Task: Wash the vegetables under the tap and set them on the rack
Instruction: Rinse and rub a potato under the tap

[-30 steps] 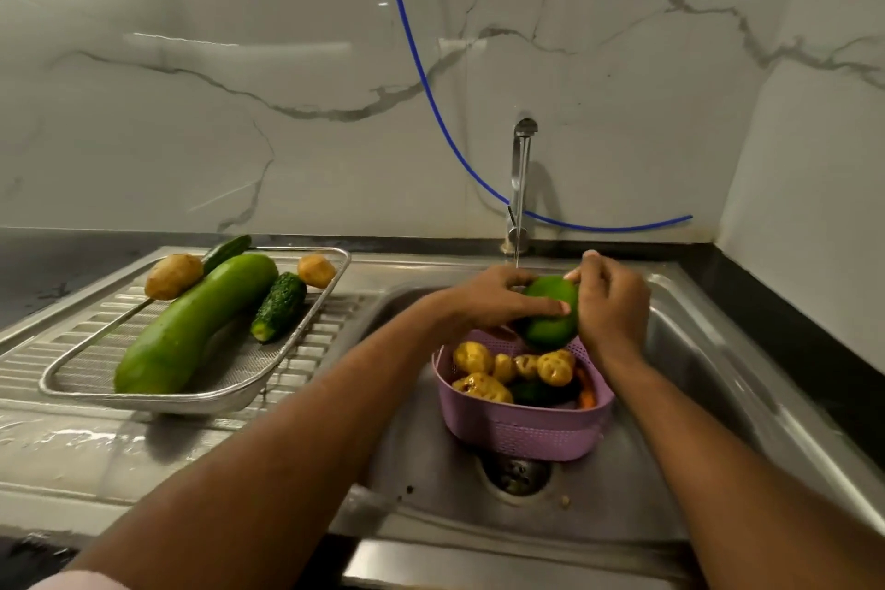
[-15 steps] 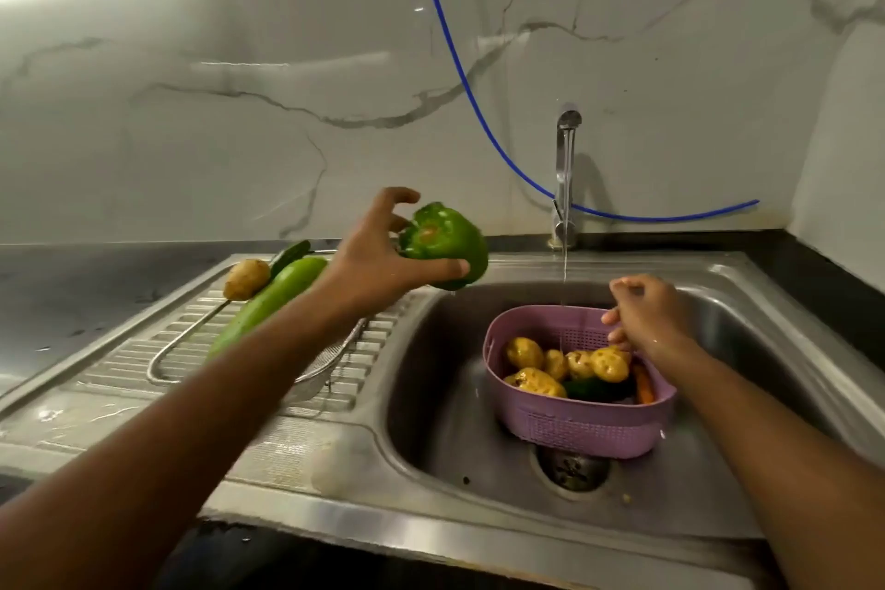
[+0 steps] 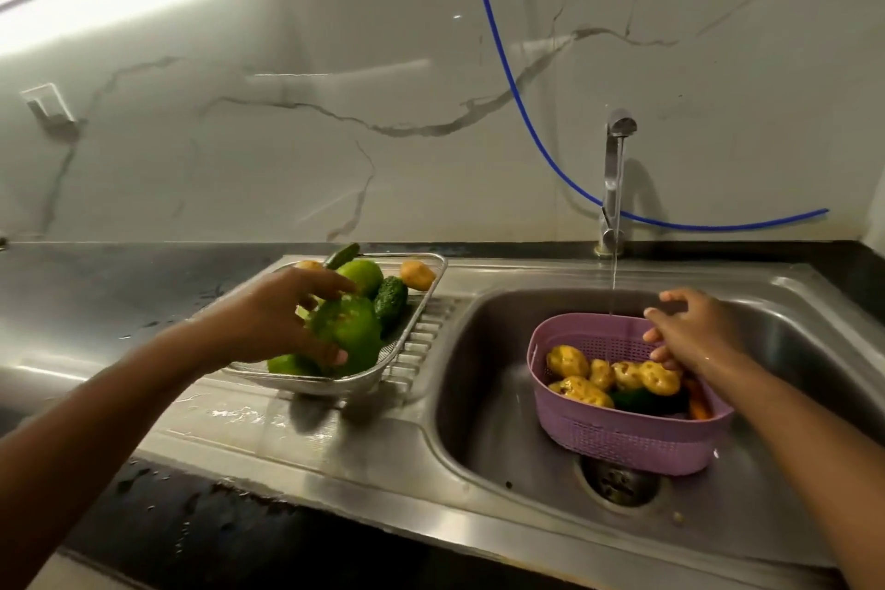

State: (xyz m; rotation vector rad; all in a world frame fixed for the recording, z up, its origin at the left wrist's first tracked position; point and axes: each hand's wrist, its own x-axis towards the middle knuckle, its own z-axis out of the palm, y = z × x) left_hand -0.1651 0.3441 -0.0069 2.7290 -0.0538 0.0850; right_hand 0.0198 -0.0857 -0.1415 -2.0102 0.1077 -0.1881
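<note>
Steel sink (image 3: 479, 446): potatoes (image 3: 567, 360) in purple basket (image 3: 637, 443); left hand (image 3: 268, 326) grip around green pepper (image 3: 352, 335) over rack (image 3: 412, 331).

Left grip (image 3: 292, 321) curled, holding; right grip (image 3: 689, 331) fingers relaxed.

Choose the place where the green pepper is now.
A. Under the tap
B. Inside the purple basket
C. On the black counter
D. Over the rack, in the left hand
D: the left hand grips the pepper just above the rack, away from the tap and the basket.
</note>
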